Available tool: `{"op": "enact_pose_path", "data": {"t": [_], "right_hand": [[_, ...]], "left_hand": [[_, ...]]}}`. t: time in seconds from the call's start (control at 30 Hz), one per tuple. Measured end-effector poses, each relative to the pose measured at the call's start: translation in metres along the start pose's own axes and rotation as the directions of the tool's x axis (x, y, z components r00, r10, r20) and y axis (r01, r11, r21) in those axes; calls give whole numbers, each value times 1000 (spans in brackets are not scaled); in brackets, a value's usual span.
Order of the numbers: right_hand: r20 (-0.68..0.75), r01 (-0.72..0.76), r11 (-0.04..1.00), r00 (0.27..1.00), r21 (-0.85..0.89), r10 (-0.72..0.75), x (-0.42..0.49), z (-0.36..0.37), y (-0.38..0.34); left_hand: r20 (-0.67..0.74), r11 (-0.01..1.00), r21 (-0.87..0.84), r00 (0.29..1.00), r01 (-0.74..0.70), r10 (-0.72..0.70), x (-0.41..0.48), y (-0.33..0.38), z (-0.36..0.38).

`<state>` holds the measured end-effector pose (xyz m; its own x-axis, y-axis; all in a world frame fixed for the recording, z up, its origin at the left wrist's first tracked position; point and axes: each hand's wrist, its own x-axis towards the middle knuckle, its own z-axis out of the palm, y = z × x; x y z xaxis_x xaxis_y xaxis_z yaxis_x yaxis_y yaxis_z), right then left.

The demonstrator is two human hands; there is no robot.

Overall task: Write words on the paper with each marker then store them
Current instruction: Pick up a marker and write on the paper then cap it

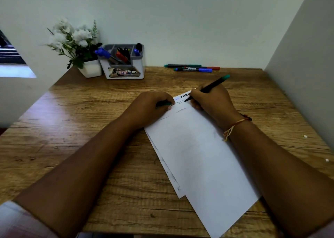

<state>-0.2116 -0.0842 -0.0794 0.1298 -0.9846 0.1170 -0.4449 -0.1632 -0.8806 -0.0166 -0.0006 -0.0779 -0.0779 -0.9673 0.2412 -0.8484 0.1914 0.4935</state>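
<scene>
So the right grip [211,100] is curled round a slim black marker [209,88] with a teal end, tip on the smooth white paper [198,156] mid-frame. The left grip [150,107] pinches a green cap [163,104] (pinning the sheet too). Grainy wood desk [90,147]; three markers [193,67] lie upper right, boxy grey holder [124,69] upper left.

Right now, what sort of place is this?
Probably a small study or office desk nook: a wooden desktop, a marker caddy and a potted white-flower plant at its back.
</scene>
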Motion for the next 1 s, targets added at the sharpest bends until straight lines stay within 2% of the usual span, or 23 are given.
{"op": "enact_pose_path", "data": {"t": [0.4, 0.7, 1.0], "right_hand": [[-18, 3, 1000, 1000, -16, -3, 0, 1, 2], [-17, -50, 994, 999, 93, 52, 1, 0, 3], [-63, -25, 1000, 998, -12, 24, 3, 1, 4]], "left_hand": [[-1, 1000, -5, 1000, 12, -12, 0, 1, 0], [-6, 1000, -3, 1000, 1, -1, 0, -1, 1], [7, 1000, 1, 1000, 13, -13, 0, 2, -1]]}}
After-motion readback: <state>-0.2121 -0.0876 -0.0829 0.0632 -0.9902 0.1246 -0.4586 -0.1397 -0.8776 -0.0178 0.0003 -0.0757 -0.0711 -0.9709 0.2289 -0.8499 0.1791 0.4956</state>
